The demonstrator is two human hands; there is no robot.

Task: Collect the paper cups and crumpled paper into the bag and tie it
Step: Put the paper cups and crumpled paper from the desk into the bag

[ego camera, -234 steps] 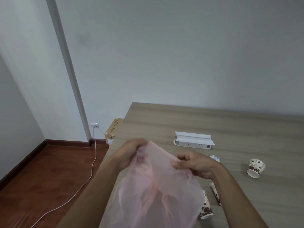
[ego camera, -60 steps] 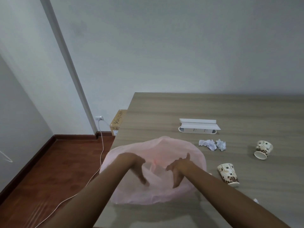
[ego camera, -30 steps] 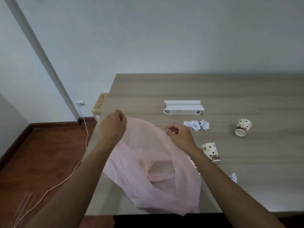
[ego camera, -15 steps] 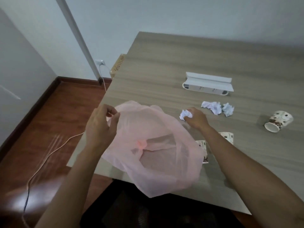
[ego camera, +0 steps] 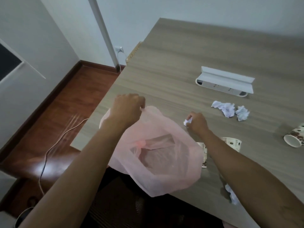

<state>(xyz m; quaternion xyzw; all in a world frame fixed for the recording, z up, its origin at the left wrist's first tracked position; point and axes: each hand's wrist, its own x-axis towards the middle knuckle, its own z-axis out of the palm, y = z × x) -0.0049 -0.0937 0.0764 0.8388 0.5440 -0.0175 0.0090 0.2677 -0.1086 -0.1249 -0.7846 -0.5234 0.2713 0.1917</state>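
A thin pink plastic bag (ego camera: 158, 163) hangs open over the table's near edge. My left hand (ego camera: 127, 107) pinches its rim at the far side. My right hand (ego camera: 196, 121) is closed on a small crumpled paper ball (ego camera: 187, 121) just right of the bag's mouth. Two more crumpled papers (ego camera: 230, 110) lie further right. One spotted paper cup (ego camera: 232, 143) lies behind my right forearm, another (ego camera: 204, 153) sits partly hidden beside the bag, and a third (ego camera: 294, 139) lies on its side at the far right. A further paper scrap (ego camera: 231, 195) lies under my right forearm.
A white power strip with a folded white card (ego camera: 225, 81) sits on the wooden table (ego camera: 181, 63) beyond the papers. A white cable (ego camera: 54, 145) runs across the red-brown floor to a wall socket (ego camera: 119, 49). A cardboard box (ego camera: 133, 52) stands by the table's far left corner.
My right hand let go of the bag's rim, reached right and took up a crumpled paper ball. My left hand keeps the bag's rim, and the view has tilted further down.
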